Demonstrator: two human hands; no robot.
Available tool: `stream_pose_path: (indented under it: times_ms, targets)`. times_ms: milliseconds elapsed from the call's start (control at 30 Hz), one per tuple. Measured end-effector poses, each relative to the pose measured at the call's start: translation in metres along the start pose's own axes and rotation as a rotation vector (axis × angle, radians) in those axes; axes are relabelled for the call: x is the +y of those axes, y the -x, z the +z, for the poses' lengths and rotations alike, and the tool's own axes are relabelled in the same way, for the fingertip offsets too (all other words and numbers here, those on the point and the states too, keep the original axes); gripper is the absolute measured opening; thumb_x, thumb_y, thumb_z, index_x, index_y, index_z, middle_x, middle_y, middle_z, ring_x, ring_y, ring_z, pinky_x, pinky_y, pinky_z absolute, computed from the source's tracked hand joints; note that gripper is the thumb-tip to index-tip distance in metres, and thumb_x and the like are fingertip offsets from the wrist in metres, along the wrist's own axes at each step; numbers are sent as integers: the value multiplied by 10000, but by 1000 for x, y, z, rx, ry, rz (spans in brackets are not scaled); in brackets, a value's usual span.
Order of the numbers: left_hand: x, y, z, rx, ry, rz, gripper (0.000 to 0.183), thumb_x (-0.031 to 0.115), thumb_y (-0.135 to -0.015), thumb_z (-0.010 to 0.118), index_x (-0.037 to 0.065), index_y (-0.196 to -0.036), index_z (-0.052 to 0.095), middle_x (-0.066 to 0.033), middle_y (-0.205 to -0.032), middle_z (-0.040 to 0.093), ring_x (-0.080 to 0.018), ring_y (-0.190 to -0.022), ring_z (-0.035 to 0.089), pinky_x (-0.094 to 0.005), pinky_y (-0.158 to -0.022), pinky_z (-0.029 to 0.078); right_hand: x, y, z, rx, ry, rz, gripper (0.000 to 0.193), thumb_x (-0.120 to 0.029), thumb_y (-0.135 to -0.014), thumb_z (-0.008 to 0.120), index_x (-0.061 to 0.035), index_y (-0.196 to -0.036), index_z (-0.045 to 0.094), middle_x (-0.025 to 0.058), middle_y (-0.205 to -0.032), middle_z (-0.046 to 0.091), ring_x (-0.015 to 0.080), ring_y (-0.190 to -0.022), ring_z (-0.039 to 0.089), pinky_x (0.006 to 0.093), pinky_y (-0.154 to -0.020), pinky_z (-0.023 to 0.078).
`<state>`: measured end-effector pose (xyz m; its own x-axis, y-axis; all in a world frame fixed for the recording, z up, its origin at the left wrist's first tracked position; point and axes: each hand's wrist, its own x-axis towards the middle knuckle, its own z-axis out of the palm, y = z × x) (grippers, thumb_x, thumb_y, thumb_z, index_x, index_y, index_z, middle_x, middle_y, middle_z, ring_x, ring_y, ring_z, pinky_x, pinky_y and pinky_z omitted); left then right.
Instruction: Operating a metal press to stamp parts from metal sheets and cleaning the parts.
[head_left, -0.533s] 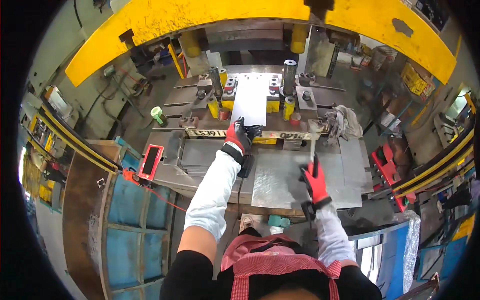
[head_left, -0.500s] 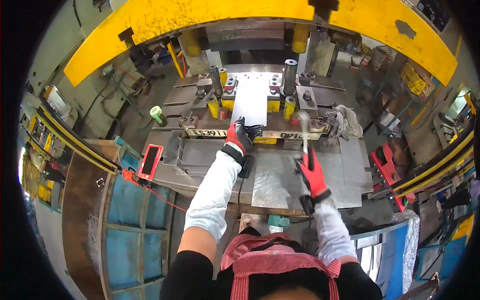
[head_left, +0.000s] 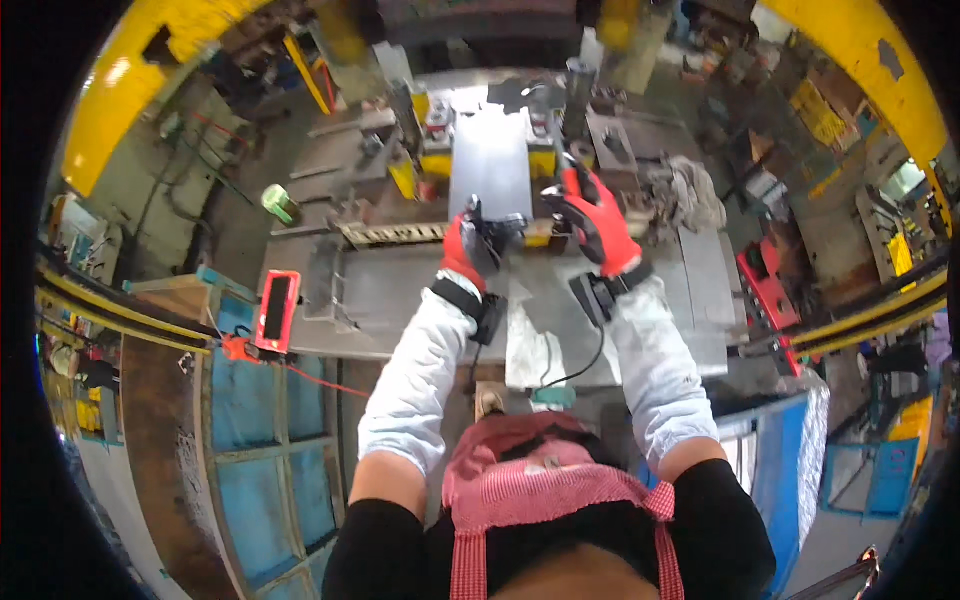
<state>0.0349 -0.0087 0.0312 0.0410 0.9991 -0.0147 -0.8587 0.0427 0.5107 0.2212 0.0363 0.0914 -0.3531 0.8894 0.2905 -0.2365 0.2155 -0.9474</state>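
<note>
A bright flat metal sheet (head_left: pixel 489 165) lies lengthwise between the posts of the press die. At its near end is my left hand (head_left: pixel 474 248), in a red and black glove, its fingers closed at the sheet's edge. Something black next to those fingers covers part of that edge. My right hand (head_left: pixel 600 228), gloved alike, is raised to the right of the sheet. Its fingers are curled round a slim tool (head_left: pixel 568 160), smeared by motion, so its kind is unclear. A dark patch (head_left: pixel 512 94) shows at the sheet's far end.
Flat metal plates (head_left: pixel 395 290) lie on the near bench to the left, and more sheet (head_left: pixel 707 280) to the right. A grey rag (head_left: pixel 690 195) hangs on the right. A red-framed device (head_left: pixel 277 310) and a green-lidded cup (head_left: pixel 279 203) stand left. Yellow guard bars flank both sides.
My right hand has moved up and left from over the bench to beside the sheet. The left hand stays at the sheet's near end. The whole view has shifted.
</note>
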Motion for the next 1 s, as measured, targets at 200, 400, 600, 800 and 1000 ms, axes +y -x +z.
stream_pose_path:
  times_ms: [200,400,600,800,1000]
  targets:
    - [4,-2,-13,103,9,-98,411,370,-892,438,11,-1080,505,-220,-917,618,-304,-770,630,-355,-690,541,0,180,-72,103,-43,333,572,-86,-790,589,-24,-1306,349,50,-900,569,106,-678,518,238,-568,439]
    - [6,-7,-25,72,-60,-14,495,418,-888,435,-29,-1094,488,-289,-975,581,-364,-823,613,-428,-759,513,51,224,-86,146,-127,553,481,-84,-789,589,-23,-1233,416,51,-919,576,113,-727,546,233,-606,449]
    - [3,-8,-2,132,6,-63,420,379,-877,462,14,-1072,533,-170,-879,635,-290,-711,632,-363,-650,535,92,201,-104,130,-111,678,327,-132,-838,549,-48,-1139,454,122,-865,626,182,-625,602,336,-561,531]
    - [12,-19,-11,56,28,-56,415,331,-903,440,-25,-1112,480,-194,-918,614,-316,-737,628,-394,-658,535,90,217,-98,259,-149,506,250,-142,-838,534,-37,-1055,468,126,-782,604,165,-549,554,291,-485,482]
    - [20,-67,-9,22,69,78,382,241,-909,399,-58,-1140,451,-217,-995,585,-359,-826,607,-438,-746,525,112,244,-122,357,-602,531,162,-224,-885,505,-83,-923,435,79,-689,512,164,-491,469,300,-434,390]
